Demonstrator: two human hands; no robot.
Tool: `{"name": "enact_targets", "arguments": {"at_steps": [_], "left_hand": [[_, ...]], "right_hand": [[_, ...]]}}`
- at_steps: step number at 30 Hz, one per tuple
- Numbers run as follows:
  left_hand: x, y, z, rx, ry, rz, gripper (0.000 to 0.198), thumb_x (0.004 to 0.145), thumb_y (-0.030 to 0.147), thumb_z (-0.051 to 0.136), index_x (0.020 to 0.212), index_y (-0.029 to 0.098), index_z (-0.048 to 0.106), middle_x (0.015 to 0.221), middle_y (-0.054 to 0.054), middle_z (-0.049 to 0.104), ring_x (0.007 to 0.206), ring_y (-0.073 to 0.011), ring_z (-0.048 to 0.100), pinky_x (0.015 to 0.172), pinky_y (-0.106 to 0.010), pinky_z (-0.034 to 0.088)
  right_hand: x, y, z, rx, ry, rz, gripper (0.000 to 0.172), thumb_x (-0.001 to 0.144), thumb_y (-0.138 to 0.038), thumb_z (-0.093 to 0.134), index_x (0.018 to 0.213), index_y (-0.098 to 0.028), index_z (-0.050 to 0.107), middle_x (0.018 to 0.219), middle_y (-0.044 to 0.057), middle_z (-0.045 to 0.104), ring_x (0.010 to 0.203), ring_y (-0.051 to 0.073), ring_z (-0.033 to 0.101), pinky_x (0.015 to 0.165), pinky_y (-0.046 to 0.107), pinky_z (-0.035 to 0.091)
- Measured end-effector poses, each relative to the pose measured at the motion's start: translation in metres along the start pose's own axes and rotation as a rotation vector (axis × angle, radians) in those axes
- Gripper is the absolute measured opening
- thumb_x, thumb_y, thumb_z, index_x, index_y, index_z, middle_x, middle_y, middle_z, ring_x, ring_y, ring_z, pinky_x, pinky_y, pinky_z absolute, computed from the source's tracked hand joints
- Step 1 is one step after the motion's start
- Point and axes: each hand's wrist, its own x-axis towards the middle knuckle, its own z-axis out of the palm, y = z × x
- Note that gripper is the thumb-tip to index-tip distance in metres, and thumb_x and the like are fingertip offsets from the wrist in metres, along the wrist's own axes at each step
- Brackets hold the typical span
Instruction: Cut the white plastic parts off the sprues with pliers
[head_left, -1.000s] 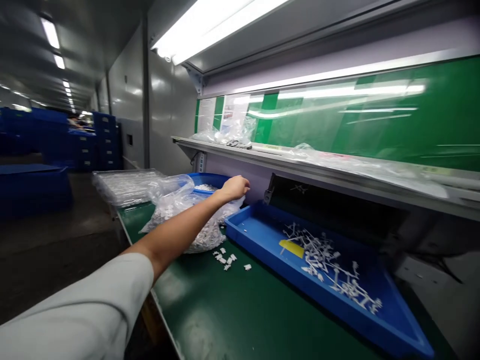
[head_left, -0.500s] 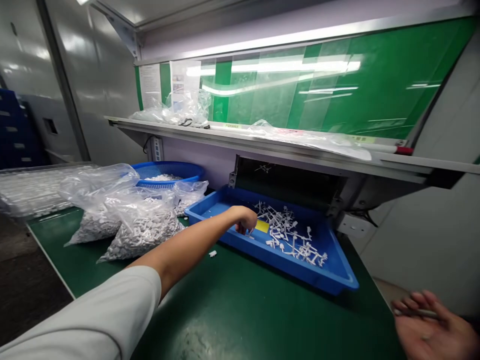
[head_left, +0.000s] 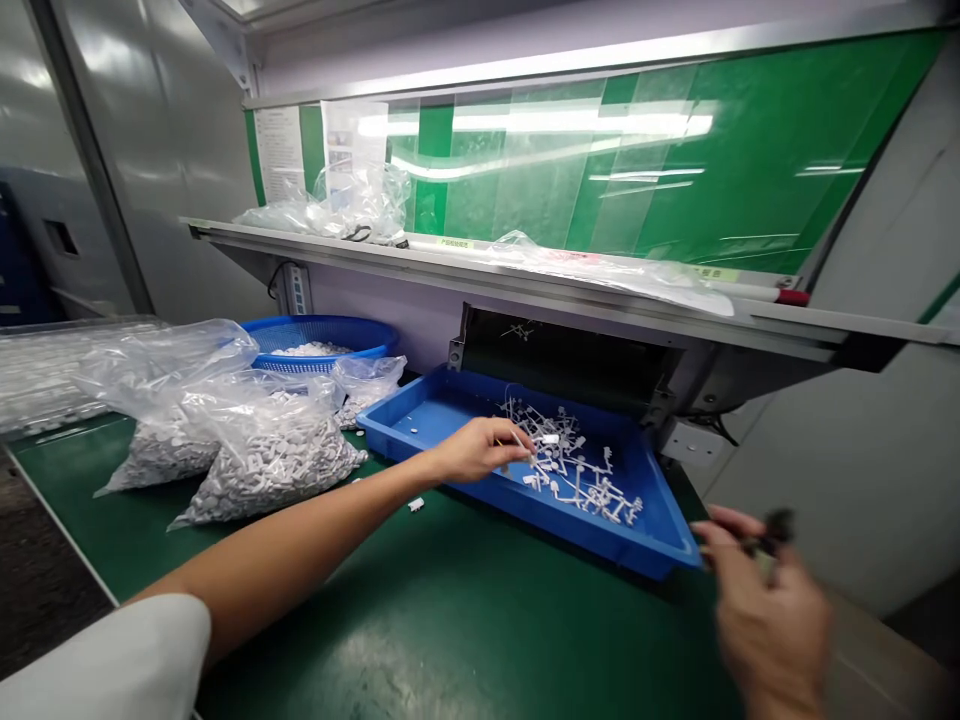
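Note:
My left hand (head_left: 476, 452) reaches over the near side of a blue tray (head_left: 517, 495). Its thumb and fingers are closed on a thin white plastic sprue piece (head_left: 519, 440). Just beyond the fingertips lies a loose heap of white sprues with small parts (head_left: 600, 492) inside the tray. My right hand (head_left: 769, 610) is by the tray's right front corner, its fingers closed around a small dark hand tool (head_left: 772, 540). Motion blurs that tool, so its exact kind cannot be made out. One small white part (head_left: 416, 505) lies on the green tabletop (head_left: 450, 620) in front of the tray.
Clear bags of small white parts (head_left: 277, 455) stand at the left, before a blue basket (head_left: 322, 335) with more parts. Behind the tray is a dark chute opening (head_left: 562, 350). A shelf (head_left: 450, 262) with plastic bags runs above; a socket box (head_left: 694, 440) is at the right.
My left hand has risen slightly and now pinches a white sprue piece over the heap. My right hand, palm up before, has turned over and come in toward the tray with the tool.

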Motion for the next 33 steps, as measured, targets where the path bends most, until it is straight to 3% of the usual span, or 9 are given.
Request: {"name": "enact_targets", "arguments": {"at_steps": [4,8,12,15,17,23,26,30,33], "left_hand": [[-0.049,0.035,0.039,-0.144,0.145,0.208,0.021,0.093,0.031,0.056,0.099,0.017,0.072,0.095,-0.006,0.068,0.09,-0.0141,0.062,0.085,-0.024,0.049],[-0.079,0.041,0.068,-0.257,0.244,0.175,0.02,0.092,0.028,0.058,0.102,0.016,0.071,0.095,-0.007,0.067,0.09,-0.0142,0.062,0.085,-0.025,0.05],[-0.086,0.024,0.067,-0.384,0.28,-0.024,0.03,0.087,0.03,0.064,0.113,0.016,0.065,0.104,-0.008,0.064,0.093,-0.0154,0.061,0.084,-0.026,0.05],[-0.087,0.012,0.063,-0.548,0.038,-0.18,0.034,0.087,0.037,0.063,0.113,0.014,0.064,0.09,-0.005,0.066,0.079,-0.0139,0.062,0.069,-0.023,0.05],[-0.089,0.01,0.064,-0.542,-0.098,-0.149,0.035,0.084,0.039,0.067,0.109,0.014,0.066,0.087,-0.004,0.067,0.077,-0.0137,0.062,0.07,-0.022,0.05],[-0.095,0.02,0.074,-0.197,-0.031,0.041,0.021,0.086,0.032,0.067,0.102,0.017,0.069,0.088,-0.002,0.068,0.077,-0.0112,0.061,0.073,-0.018,0.044],[-0.094,0.018,0.073,-0.097,-0.008,0.064,0.019,0.09,0.03,0.062,0.101,0.017,0.07,0.088,-0.003,0.067,0.078,-0.0117,0.061,0.074,-0.018,0.044],[-0.09,0.01,0.062,-0.044,0.143,-0.015,0.018,0.089,0.032,0.063,0.096,0.016,0.069,0.086,-0.001,0.067,0.075,-0.011,0.059,0.073,-0.018,0.043],[-0.088,0.008,0.052,-0.063,0.195,-0.068,0.016,0.088,0.031,0.064,0.092,0.016,0.069,0.08,0.001,0.066,0.071,-0.0093,0.057,0.069,-0.017,0.041]], "right_hand": [[-0.056,-0.064,0.042,0.234,-0.513,0.081,0.044,0.082,-0.058,0.062,0.109,-0.022,0.062,0.1,0.005,0.065,0.084,0.022,0.059,0.071,0.031,0.046],[-0.085,-0.067,0.062,0.448,-0.734,0.225,0.033,0.082,-0.048,0.069,0.099,-0.021,0.06,0.083,-0.001,0.06,0.073,0.014,0.052,0.066,0.024,0.043],[-0.085,-0.059,0.062,0.643,-0.669,0.429,0.034,0.078,-0.041,0.076,0.097,-0.021,0.057,0.09,-0.001,0.06,0.078,0.013,0.054,0.069,0.022,0.046],[-0.082,-0.061,0.062,0.698,-0.656,0.529,0.036,0.076,-0.039,0.079,0.097,-0.021,0.056,0.093,0.001,0.063,0.082,0.015,0.057,0.07,0.022,0.049],[-0.083,-0.062,0.065,0.685,-0.647,0.548,0.037,0.075,-0.038,0.08,0.096,-0.021,0.056,0.09,0.001,0.063,0.082,0.015,0.059,0.069,0.022,0.05],[-0.092,-0.059,0.075,0.621,-0.553,0.531,0.037,0.074,-0.042,0.078,0.096,-0.022,0.056,0.093,0.002,0.066,0.09,0.021,0.064,0.075,0.028,0.053],[-0.088,-0.058,0.068,0.297,-0.552,0.332,0.038,0.08,-0.049,0.069,0.107,-0.023,0.06,0.102,0.004,0.067,0.092,0.024,0.064,0.075,0.032,0.052],[-0.083,-0.062,0.054,-0.142,-0.403,-0.271,0.029,0.086,-0.045,0.058,0.105,-0.024,0.064,0.116,0.004,0.064,0.098,0.024,0.063,0.084,0.034,0.048],[-0.086,-0.062,0.052,-0.25,-0.536,-0.53,0.02,0.089,-0.037,0.049,0.094,-0.025,0.064,0.101,0.003,0.067,0.09,0.022,0.063,0.077,0.032,0.048]]}}
